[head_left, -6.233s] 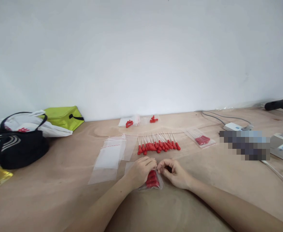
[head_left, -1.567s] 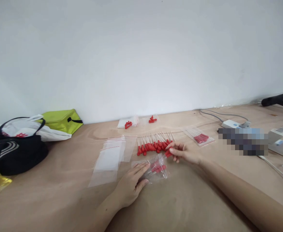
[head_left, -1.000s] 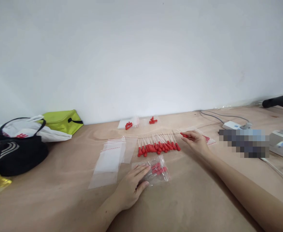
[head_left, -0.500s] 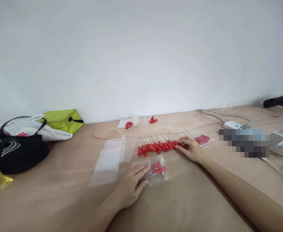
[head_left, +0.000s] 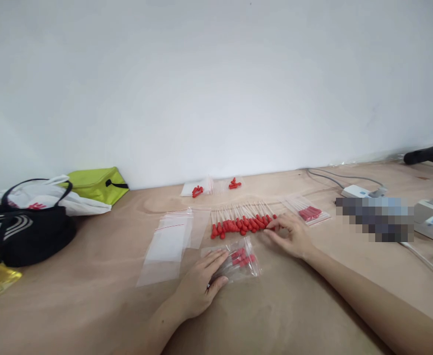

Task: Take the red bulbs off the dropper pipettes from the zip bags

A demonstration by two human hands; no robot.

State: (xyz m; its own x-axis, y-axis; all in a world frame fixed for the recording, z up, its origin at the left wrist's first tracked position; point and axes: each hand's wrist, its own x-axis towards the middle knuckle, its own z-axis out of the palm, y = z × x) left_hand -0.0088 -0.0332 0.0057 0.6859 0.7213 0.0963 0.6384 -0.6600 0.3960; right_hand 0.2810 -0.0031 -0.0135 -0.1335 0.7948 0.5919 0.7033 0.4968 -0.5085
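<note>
A row of thin pale sticks with red bulb-like tips (head_left: 243, 223) lies on the table, tips toward me. My right hand (head_left: 289, 234) is at the row's right end, its thumb and forefinger curved and a little apart beside the last tips. My left hand (head_left: 203, 281) lies with fingers stretched over the left part of a clear zip bag (head_left: 234, 276), thumb spread. Several short red pieces (head_left: 243, 257) show inside that bag; what is under my left palm is hidden. Flat clear zip bags (head_left: 164, 251) overlap to the left of the row.
Two small bags with red pieces (head_left: 197, 191) lie near the wall. Right of the row is a bag of red-tipped sticks (head_left: 310, 213). A power strip (head_left: 355, 191) with cables stands farther right. A black bag (head_left: 35, 236) and a lime-green bag (head_left: 96, 185) stand left.
My right hand has shifted slightly toward me and left, uncovering the red tips at the row's right end. My left hand stays on the bag.
</note>
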